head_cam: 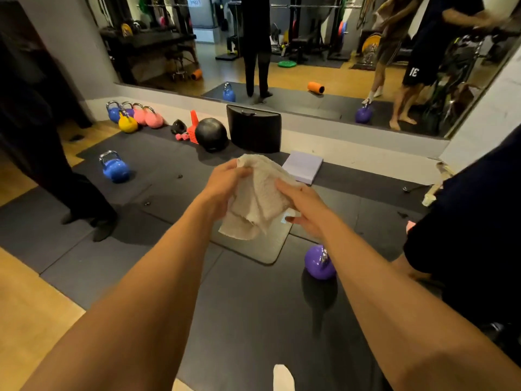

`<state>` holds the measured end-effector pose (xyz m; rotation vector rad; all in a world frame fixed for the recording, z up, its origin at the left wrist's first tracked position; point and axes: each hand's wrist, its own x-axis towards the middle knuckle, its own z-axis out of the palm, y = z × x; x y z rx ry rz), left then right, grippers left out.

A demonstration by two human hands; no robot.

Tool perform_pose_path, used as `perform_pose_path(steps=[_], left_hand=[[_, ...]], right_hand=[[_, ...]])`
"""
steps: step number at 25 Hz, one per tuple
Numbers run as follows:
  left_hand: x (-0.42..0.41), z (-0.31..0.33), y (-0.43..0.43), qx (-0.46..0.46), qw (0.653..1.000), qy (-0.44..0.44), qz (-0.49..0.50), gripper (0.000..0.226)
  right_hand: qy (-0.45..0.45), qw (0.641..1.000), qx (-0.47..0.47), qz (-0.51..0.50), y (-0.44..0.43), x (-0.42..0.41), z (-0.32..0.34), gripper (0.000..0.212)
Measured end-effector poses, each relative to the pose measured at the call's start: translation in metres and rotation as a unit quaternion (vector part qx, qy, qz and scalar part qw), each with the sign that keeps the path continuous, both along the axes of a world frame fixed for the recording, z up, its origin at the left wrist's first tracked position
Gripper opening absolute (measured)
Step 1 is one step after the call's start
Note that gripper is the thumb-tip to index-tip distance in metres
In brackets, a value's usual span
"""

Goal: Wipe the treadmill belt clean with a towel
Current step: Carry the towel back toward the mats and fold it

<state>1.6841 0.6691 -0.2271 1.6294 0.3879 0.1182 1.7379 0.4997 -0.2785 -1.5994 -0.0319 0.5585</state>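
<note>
Left hand (pixel 222 187) and right hand (pixel 307 207) both grip the limp, light towel (pixel 259 201) between them; bunch it into one palm.

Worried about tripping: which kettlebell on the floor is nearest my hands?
The purple kettlebell, alone on the mat near the right hand; the blue kettlebell and the coloured row by the wall lie farther left.

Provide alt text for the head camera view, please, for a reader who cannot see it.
The left hand and right hand hold a crumpled off-white towel in the air above dark floor mats. A purple kettlebell stands on the mats beside the right forearm, and a blue kettlebell stands farther left.
</note>
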Motion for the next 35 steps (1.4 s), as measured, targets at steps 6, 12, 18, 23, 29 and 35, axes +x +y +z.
perform_pose_path(steps=[6,12,18,23,29,35], left_hand=[[0.172,0.007,0.079,0.190,0.975,-0.085,0.076,0.012],[0.343,-0.002,0.179,0.210,0.968,-0.100,0.099,0.016],[0.500,-0.005,0.289,0.175,0.978,-0.092,0.072,0.019],[0.644,-0.001,0.332,0.163,0.982,-0.077,0.063,0.022],[0.838,-0.008,0.370,0.159,0.979,-0.077,0.101,0.021],[1.012,-0.014,0.413,0.192,0.974,-0.067,0.104,0.031]], right_hand=[[-0.055,0.994,0.081,-0.051,0.083,0.167,0.024,0.033],[-0.181,0.972,-0.017,-0.152,0.204,0.332,0.036,0.043],[-0.184,0.966,-0.059,-0.174,0.300,0.478,0.049,0.047],[-0.168,0.959,-0.083,-0.213,0.355,0.617,0.043,0.062],[-0.168,0.964,-0.034,-0.202,0.406,0.813,0.039,0.043],[-0.154,0.966,-0.046,-0.202,0.448,0.986,0.037,0.040]])
